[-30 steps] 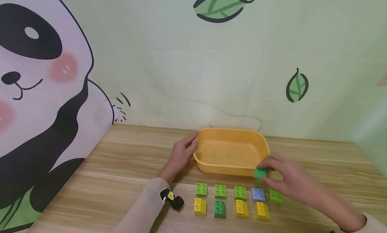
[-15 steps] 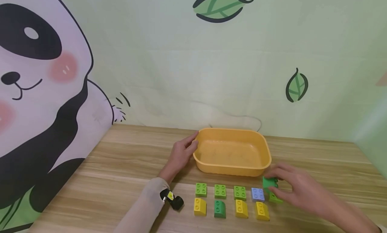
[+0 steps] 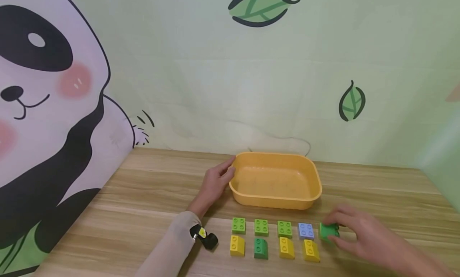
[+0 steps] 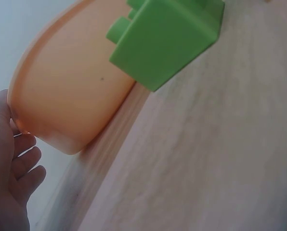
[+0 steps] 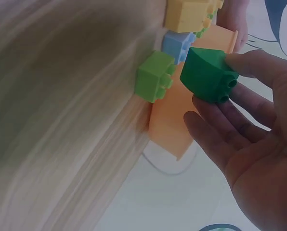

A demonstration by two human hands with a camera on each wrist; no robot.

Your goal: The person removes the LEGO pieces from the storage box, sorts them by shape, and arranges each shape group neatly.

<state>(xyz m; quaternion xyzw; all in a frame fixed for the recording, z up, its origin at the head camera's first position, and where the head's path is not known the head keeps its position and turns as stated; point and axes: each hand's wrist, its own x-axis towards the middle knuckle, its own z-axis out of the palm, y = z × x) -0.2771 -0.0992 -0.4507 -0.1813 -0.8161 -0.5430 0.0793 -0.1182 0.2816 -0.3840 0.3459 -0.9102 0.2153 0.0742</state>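
Observation:
My right hand (image 3: 363, 235) pinches a dark green curved toy building brick (image 5: 206, 74) between thumb and fingers. In the head view the brick overlaps the right end of the back row, hiding a lime brick (image 5: 154, 77) that the right wrist view shows on the table beside a blue brick (image 3: 306, 231). At the left end of a yellow-orange plastic basin (image 3: 273, 202), my left hand (image 3: 214, 185) holds the rim, with several fingers against the outer wall in the left wrist view. Nothing lies inside the basin.
Lime bricks (image 3: 261, 227) continue the back row leftward. In front are sloped yellow bricks (image 3: 237, 246) and another dark green brick (image 3: 260, 248). They stand on a wooden table (image 3: 161, 177) before a wall with a printed panda (image 3: 82, 121). A black wrist camera (image 3: 204, 236) sits on my left sleeve.
My right hand has carried the dark green brick from the basin's front right corner right and toward me, over the back row's end. My left hand and the basin stay put.

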